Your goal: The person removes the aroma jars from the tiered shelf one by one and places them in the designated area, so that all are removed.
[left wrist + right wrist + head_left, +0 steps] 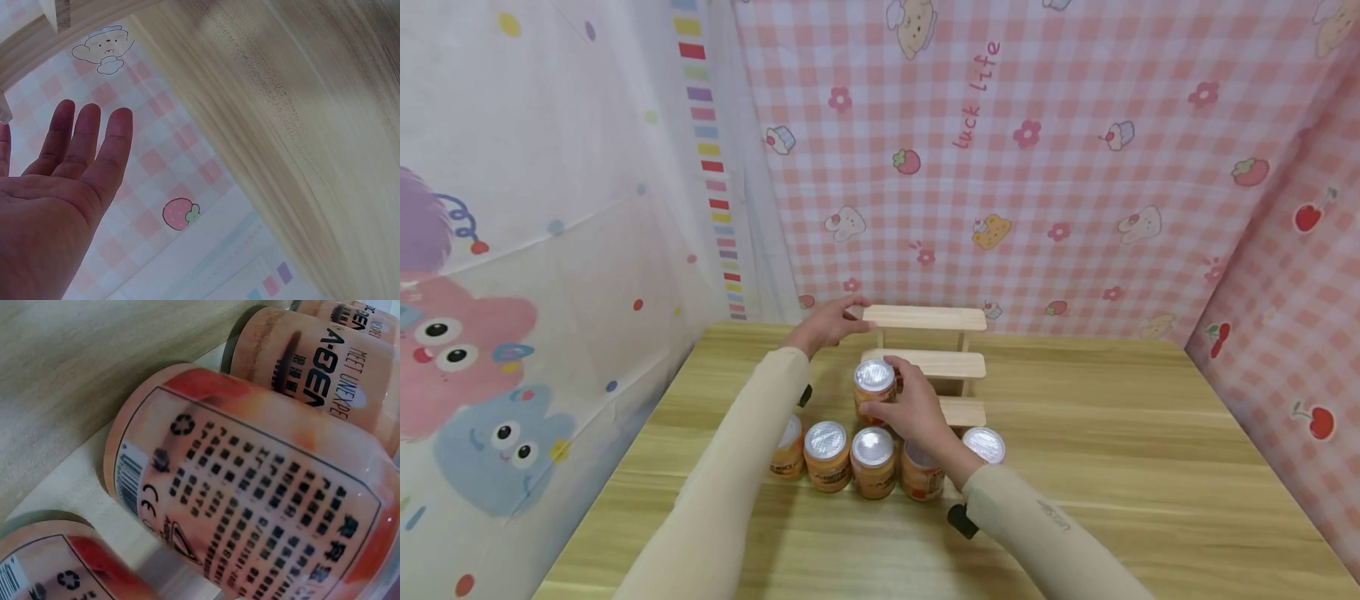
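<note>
My left hand is at the left end of the top tier of a small three-tier wooden shelf, thumb and forefinger pinching the board's end. In the left wrist view its other fingers stretch out free. My right hand grips an orange can with a silver lid, upright, in front of the shelf's left side. Similar cans stand in a row in front of it, among them one can at the left and another partly behind my right wrist. The right wrist view shows a printed can of this row close up.
The wood-grain table extends to both sides of the shelf. Behind it hangs a pink checked cloth, and a white cartoon-print cloth hangs at the left. My sleeved forearms reach over the table on either side of the row.
</note>
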A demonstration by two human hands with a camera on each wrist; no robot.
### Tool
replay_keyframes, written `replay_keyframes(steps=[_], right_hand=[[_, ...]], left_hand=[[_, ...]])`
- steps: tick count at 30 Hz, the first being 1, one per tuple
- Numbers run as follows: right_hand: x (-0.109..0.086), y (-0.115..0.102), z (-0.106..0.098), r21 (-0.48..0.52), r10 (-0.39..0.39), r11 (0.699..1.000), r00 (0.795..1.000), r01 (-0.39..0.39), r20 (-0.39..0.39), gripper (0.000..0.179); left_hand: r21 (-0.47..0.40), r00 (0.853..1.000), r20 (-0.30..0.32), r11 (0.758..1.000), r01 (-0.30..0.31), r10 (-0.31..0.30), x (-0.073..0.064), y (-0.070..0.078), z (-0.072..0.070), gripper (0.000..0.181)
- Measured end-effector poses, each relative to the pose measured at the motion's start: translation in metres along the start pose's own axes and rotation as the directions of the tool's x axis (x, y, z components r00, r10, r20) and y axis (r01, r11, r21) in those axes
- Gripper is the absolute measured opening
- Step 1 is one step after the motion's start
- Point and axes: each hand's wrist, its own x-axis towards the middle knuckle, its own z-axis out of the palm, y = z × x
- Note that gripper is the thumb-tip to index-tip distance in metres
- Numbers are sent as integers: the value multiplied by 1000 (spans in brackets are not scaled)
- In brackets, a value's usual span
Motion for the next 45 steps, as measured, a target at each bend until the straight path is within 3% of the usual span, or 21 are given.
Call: replay_keyframes(steps=[8,14,20,24,34,45], right_hand=[[0,0,1,7,-43,999,999,43,-32,74],[-1,0,2,6,-31,999,998,32,-57,73],[-4,-11,-11,62,-26,998,997,30,-71,72],[-7,-20,-27,124,-24,992,997,33,-79,68],[-16,-28,-89,116,-71,990,995,79,-69,74],[-37,5,-151,29,-53,998,990,58,-128,77]], left_hand=[[13,1000,-8,1000,2,-2,1,-1,0,51],[13,1000,-8,1000,7,-7,2,-1,0,51],[12,1000,-13,1000,10,-10,0,0,0,51],[1,1000,-7,1000,11,-11,-2,2,0,51],[-11,1000,-14,1000,8,-9,0,0,0,49],[-10,1000,-21,1000,4,-5,2,0,2,48]])
